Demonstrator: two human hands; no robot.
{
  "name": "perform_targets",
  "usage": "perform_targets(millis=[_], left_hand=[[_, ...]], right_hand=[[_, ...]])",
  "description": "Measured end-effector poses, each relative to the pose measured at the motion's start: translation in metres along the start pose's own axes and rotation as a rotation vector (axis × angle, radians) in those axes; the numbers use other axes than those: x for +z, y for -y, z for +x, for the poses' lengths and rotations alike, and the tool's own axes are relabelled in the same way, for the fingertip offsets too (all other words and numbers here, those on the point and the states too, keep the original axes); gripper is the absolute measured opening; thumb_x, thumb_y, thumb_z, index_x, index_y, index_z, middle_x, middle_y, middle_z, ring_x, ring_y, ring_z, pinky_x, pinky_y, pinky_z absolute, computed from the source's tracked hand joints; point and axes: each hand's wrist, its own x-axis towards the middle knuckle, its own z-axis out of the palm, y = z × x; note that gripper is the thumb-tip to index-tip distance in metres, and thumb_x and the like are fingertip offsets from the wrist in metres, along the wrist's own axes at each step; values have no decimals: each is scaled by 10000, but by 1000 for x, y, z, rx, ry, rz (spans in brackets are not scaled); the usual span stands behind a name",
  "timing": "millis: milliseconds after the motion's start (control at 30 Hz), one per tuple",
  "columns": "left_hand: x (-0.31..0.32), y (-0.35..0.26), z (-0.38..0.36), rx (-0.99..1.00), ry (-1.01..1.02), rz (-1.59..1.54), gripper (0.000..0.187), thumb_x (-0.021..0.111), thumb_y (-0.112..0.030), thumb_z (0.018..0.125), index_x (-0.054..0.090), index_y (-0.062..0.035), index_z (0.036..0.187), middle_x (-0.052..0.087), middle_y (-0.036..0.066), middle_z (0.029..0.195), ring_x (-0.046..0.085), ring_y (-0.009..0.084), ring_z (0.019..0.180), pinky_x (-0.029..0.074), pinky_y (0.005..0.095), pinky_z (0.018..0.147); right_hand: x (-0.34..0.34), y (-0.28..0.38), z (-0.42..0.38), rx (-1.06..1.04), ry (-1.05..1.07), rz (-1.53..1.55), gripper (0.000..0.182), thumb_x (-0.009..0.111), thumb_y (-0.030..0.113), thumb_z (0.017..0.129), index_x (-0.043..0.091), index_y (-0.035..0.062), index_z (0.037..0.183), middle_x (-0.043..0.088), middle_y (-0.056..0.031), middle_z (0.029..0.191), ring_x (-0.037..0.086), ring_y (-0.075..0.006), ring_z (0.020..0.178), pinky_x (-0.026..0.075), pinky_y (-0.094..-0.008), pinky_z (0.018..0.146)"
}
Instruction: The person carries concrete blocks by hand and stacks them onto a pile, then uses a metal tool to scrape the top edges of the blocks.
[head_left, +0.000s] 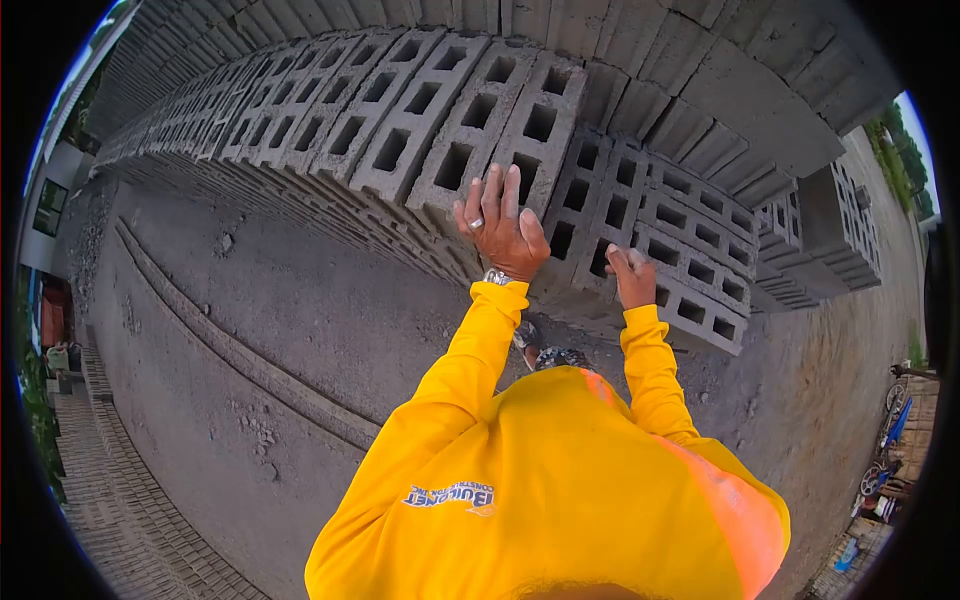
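A long stack of grey hollow concrete blocks (400, 130) runs from the far left to the right. My left hand (502, 232), with a ring and a wristwatch, lies flat with spread fingers on the end block of the top row (540, 120). My right hand (632, 277) is lower and to the right, its fingers curled over the top edge of a block in the stepped lower rows (690, 235). Both arms are in yellow sleeves.
Bare concrete ground (250, 320) with a raised ridge spreads to the left and below. More solid blocks (760, 90) are piled at the upper right. A brick-paved strip (110, 480) lies at lower left, and bicycles (890, 440) stand at the far right.
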Motion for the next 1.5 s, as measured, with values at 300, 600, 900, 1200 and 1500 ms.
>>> perform_targets(millis=[300, 600, 900, 1200, 1500], left_hand=[[-2, 1, 2, 28, 99, 104, 463, 421, -347, 914, 567, -114, 1285, 552, 85, 1291, 419, 275, 1250, 197, 525, 1068], [-22, 8, 1, 173, 334, 103, 506, 460, -419, 910, 528, -146, 1330, 462, 92, 1397, 331, 292, 1328, 181, 499, 1098], [-16, 23, -7, 332, 300, 132, 530, 524, -475, 877, 572, -121, 1268, 465, 116, 1392, 347, 335, 1319, 216, 529, 1077], [-25, 25, -7, 255, 367, 147, 660, 459, -554, 875, 534, -61, 1308, 400, 153, 1458, 305, 367, 1373, 163, 574, 1112], [-63, 11, 2, 87, 502, 19, 692, 483, -538, 861, 500, -37, 1337, 348, 164, 1491, 253, 334, 1410, 161, 519, 1139]], right_hand=[[14, 9, -3, 76, -7, -28, 294, 608, 289, 903, 658, 14, 996, 663, -82, 726, 648, -168, 638, 503, -270, 599], [7, -20, -61, -82, 77, -187, 266, 669, 202, 836, 659, 47, 1053, 651, -155, 1078, 656, -304, 937, 513, -337, 843], [-70, -205, -228, 530, 123, -114, 271, 665, 210, 841, 667, 31, 1044, 701, -153, 989, 678, -278, 907, 522, -322, 786], [-111, -373, -449, 1327, 240, -241, 296, 591, 269, 867, 664, 64, 1069, 708, -126, 858, 692, -200, 776, 533, -313, 686], [-25, -317, -240, 880, 385, -89, 240, 613, 173, 832, 653, 33, 1023, 685, -117, 835, 667, -208, 710, 527, -311, 622]])
